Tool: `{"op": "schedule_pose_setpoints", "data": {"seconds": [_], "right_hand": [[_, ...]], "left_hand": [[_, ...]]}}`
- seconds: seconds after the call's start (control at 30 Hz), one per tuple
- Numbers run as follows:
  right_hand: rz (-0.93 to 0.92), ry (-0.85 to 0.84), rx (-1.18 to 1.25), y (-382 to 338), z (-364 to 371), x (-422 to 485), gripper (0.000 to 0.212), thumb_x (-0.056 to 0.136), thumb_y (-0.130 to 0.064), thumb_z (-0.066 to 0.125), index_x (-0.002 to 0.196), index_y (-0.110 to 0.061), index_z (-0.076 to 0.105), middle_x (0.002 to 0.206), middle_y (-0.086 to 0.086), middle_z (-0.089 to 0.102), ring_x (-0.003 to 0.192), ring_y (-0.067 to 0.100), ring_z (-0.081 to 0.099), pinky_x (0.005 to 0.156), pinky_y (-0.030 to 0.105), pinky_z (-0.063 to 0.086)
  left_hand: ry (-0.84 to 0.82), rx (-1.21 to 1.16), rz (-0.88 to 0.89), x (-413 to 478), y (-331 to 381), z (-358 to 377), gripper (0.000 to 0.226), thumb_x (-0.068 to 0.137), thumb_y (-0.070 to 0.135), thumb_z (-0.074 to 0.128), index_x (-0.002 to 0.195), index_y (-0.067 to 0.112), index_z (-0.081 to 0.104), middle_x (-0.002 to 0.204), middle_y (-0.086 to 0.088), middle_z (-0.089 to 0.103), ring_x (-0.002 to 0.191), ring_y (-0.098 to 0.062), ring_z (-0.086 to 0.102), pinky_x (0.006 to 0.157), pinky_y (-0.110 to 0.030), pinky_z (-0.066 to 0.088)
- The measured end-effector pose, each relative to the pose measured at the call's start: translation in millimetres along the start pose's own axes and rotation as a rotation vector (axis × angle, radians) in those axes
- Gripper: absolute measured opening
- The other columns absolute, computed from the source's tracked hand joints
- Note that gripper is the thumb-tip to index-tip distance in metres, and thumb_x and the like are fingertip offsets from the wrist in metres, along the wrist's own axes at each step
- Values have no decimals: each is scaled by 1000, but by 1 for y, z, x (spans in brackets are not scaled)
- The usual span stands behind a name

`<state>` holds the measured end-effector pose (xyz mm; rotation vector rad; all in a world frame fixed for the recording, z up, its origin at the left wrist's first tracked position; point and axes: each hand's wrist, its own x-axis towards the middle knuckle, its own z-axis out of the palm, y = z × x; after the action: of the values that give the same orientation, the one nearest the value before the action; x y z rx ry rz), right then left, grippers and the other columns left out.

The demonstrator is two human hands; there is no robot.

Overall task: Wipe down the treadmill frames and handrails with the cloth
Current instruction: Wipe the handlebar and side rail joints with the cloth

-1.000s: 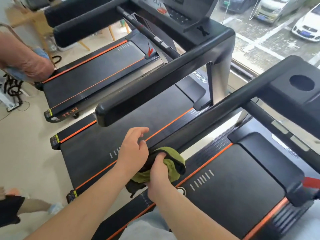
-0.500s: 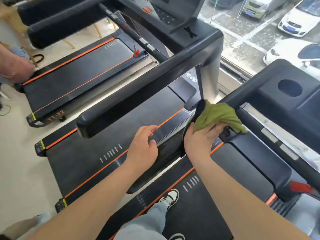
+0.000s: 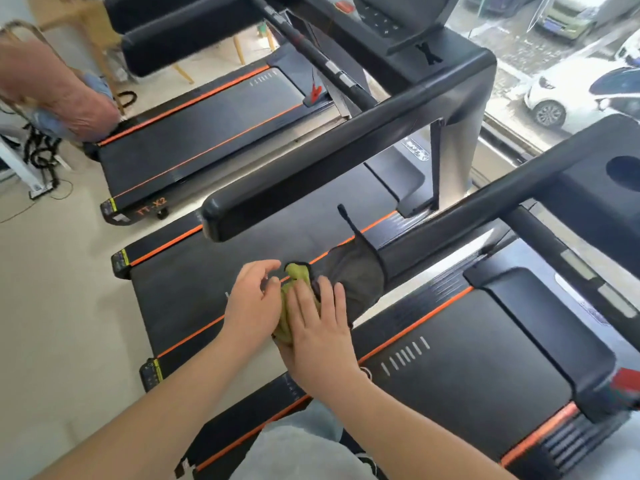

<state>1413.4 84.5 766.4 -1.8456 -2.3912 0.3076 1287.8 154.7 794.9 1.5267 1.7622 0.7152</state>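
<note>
My right hand (image 3: 320,327) lies flat, pressing cloth (image 3: 297,271) around the handrail (image 3: 485,213) end beneath for full contact; left hand (image 3: 254,299) relaxed, empty, alongside.

Pale floor (image 3: 52,306) spreading out left of the fingers (image 3: 325,292), daylight falling evenly across it. Far up and left of the fingers, light wooden furniture legs (image 3: 88,43) standing on that floor; more wooden legs (image 3: 239,46) showing higher up. Black cables (image 3: 38,147) lying tangled at far left, a power strip (image 3: 41,190) sitting just below them beside a white frame (image 3: 17,166). Up and right of the fingers, a large window (image 3: 519,64) letting in bright light; a white car (image 3: 561,98) and another parked car (image 3: 571,19) showing on paving outside.
</note>
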Motion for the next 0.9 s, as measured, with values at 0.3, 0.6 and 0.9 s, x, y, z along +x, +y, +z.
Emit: {"op": "schedule_pose_setpoints", "data": {"seconds": [0.3,0.6,0.9], "right_hand": [[-114,174,451,47,-22,-48,48,88,-23,64,136,-21,66,163,-5,38,156,16,24,123,43,33],[529,52,751,83,-71,-56,24,102,-28,57,120,-31,73,124,-19,67,117,6,60,104,31,51],[673,77,890,74,-71,-43,34,105,-30,53,138,-33,60,126,-17,66,118,5,60,103,23,46]], "left_hand": [[-197,14,-50,-52,-10,30,64,101,65,38,156,33,40,161,6,39,150,-11,32,125,-40,26],[-480,-396,-574,8,12,22,67,52,77,88,100,32,83,103,4,80,99,-21,76,103,-44,55],[149,-151,-340,-79,5,70,63,98,57,56,152,29,42,157,-6,39,146,-26,35,121,-46,30]]}}
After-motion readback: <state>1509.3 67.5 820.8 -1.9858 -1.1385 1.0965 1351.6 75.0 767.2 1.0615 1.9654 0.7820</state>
